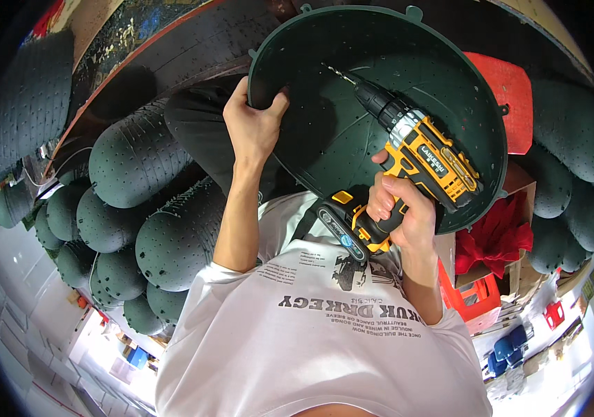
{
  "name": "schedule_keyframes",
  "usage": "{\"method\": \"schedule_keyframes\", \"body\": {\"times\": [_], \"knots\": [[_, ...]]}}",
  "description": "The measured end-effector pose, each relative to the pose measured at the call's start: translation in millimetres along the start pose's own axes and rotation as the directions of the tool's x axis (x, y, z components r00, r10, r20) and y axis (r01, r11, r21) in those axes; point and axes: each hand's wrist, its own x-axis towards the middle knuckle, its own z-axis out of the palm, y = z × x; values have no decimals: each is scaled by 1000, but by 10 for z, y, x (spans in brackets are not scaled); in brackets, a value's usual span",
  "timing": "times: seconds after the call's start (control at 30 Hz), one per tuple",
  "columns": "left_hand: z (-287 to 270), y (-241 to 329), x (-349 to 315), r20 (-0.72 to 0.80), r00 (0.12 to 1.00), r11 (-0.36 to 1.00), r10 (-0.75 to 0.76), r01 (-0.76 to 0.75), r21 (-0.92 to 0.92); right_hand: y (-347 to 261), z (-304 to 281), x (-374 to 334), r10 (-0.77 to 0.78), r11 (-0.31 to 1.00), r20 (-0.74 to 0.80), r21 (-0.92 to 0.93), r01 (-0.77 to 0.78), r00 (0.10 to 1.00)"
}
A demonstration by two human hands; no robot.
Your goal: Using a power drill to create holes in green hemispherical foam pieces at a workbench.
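Observation:
A large dark green plastic hemisphere shell (304, 149) is tipped with its hollow side toward me, dotted with small holes and with tabs along its rim. My left hand (257, 128) is closed on the left rim, thumb inside and fingers mostly hidden behind it. In my right hand (408, 212) is a yellow and black cordless drill (439, 160), gripped by its handle. A thin twist bit (339, 72) points up and left over the shell's inside; whether it touches the plastic I cannot tell. The drill's battery hangs near my shirt.
Nested stacks of green shells (134, 156) lie on the left, and more green shells (575, 194) are piled on the right. A red plastic panel (502, 101) stands beyond the shell. Red cloth (495, 240) sits in a cardboard box, above a red plastic stool (474, 299).

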Motion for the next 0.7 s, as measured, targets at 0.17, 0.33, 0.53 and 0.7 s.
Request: {"method": "schedule_keyframes", "body": {"times": [0.17,0.33,0.53,0.7], "knots": [[11,15,-13,-23,1000,1000,-13,14,19,-6,-25,3,14,993,-4,117,-13,1000],[14,21,-12,-47,998,997,28,-24,79,6,-33,6,10,992,0,128,-10,1000],[19,-59,9,-43,996,994,79,-76,74,11,-50,18,10,993,-2,122,-10,1000],[25,56,-13,-59,998,990,15,-7,140,21,-27,-11,8,993,-15,115,-7,1000]]}}
